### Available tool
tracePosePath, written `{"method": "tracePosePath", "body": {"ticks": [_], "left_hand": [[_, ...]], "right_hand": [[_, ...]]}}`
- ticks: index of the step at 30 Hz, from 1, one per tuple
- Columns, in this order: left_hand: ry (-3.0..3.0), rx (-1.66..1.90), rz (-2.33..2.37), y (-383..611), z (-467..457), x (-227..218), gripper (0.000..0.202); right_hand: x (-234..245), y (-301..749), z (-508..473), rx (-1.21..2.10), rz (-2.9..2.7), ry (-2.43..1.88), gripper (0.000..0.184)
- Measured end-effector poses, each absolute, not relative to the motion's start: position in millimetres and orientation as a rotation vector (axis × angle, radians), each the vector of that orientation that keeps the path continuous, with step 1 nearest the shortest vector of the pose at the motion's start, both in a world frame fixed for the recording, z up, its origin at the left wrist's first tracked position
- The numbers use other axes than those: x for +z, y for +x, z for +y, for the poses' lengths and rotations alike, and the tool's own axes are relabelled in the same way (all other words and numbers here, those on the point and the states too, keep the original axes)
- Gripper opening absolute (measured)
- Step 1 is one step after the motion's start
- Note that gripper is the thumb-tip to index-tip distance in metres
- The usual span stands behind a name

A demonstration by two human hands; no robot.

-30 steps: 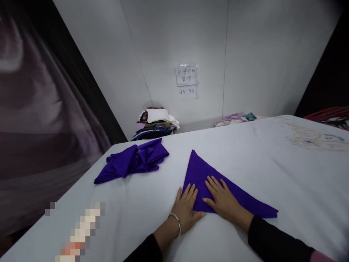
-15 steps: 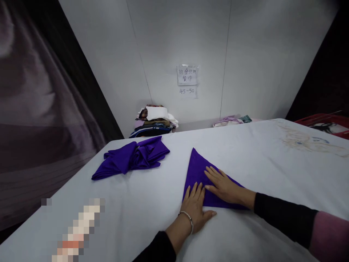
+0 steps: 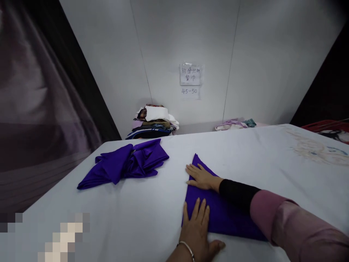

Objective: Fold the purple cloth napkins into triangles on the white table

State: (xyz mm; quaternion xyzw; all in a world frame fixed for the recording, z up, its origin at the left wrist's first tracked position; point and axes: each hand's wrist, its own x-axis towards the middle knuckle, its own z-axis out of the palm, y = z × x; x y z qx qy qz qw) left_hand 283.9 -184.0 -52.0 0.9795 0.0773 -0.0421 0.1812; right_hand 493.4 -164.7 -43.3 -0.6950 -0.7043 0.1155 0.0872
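Observation:
A purple cloth napkin [image 3: 229,218], folded into a triangle, lies flat on the white-covered table [image 3: 131,225]. My left hand [image 3: 196,227], with a silver bangle at the wrist, rests flat on its near left corner, fingers spread and thumb out over the white cover. Farther up, my right hand [image 3: 201,177] lies flat near the triangle's far point, its fingertips reaching past the left edge. My right sleeve hides part of the napkin's right side. To the left sits a loose heap of purple cloths [image 3: 125,162], touched by neither hand.
Behind the table, a stack of folded clothes [image 3: 152,123] stands against the wall, with more fabric [image 3: 234,123] to its right. A handwritten sign [image 3: 191,74] hangs on the wall. A red container [image 3: 329,125] is at the far right; a curtain [image 3: 35,109] hangs at left.
My right hand has slid up and left across the napkin toward its far point. My left hand stays flat near the near left corner. The view has shifted slightly.

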Motion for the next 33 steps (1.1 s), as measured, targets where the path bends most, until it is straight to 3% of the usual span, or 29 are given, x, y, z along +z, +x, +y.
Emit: {"method": "tracePosePath", "body": {"ticks": [6,18,22,27,33], "left_hand": [[2.775,-0.14,0.186,287,-178,-62,0.085],[2.95,0.008,0.186,288,-175,-96,0.051],[2.973,0.034,0.156,288,-174,-97,0.055],[2.952,0.006,0.162,288,-174,-97,0.058],[2.941,-0.038,0.148,287,-175,-94,0.054]], "right_hand": [[-50,537,-125,0.308,-1.935,-2.282,0.076],[-30,578,-95,0.279,-1.493,-2.517,0.074],[-30,534,-127,0.26,-1.743,-2.343,0.073],[-49,487,-157,0.377,-2.306,-1.753,0.076],[-44,526,-112,0.32,-2.116,-2.045,0.07]]}}
